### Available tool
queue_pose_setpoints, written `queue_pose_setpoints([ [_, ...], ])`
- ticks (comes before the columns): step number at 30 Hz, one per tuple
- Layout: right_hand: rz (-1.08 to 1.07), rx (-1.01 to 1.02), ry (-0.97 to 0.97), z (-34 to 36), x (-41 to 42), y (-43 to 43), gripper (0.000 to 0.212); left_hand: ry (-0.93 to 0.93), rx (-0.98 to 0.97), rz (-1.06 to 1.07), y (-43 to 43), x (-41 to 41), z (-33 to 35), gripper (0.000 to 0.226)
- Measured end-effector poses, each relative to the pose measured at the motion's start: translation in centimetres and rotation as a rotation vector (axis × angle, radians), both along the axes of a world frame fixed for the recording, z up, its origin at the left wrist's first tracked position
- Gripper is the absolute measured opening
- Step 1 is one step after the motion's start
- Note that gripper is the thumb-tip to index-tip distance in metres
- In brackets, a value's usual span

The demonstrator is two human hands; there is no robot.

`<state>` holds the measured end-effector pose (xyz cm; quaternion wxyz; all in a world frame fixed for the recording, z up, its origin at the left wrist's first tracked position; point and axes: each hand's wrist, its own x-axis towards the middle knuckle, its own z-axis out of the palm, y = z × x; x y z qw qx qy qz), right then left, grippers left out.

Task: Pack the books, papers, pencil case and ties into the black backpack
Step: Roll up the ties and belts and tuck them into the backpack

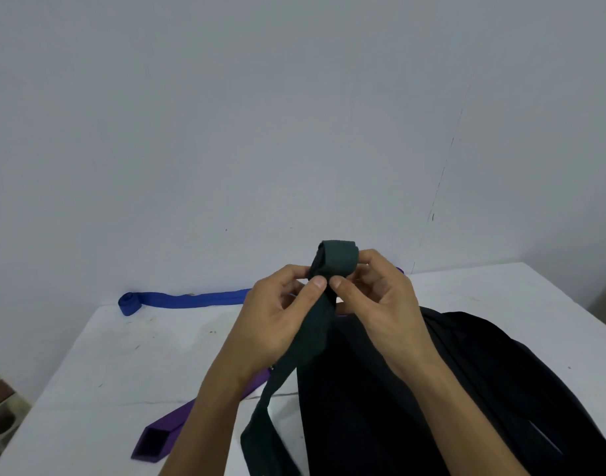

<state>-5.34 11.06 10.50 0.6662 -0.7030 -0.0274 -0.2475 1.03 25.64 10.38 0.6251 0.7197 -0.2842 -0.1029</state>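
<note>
Fingers of the left hand and the right hand are curled inward and pinch a dark green tie between them, held up above the desk. Both thumbs press on the front of the cloth just below its rolled top end, their tips almost touching. The loose length of this tie hangs down between the forearms, just beside the left edge of the black backpack, which lies on the desk under the right arm. A purple tie lies on the desk, partly hidden under the left forearm. A blue tie stretches along the far edge by the wall, its left end coiled.
</note>
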Motion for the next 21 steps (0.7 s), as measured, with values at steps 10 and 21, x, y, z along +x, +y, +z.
queue_pose_setpoints([
  [10,-0.079,-0.266,-0.061,-0.9,0.7,-0.2,0.022,0.211,-0.113,0.0,-0.2,-0.4,0.7,0.046],
  [21,0.024,0.018,0.025,-1.6,0.7,-0.2,0.028,0.178,-0.116,0.0,0.8,0.5,0.1,0.045],
])
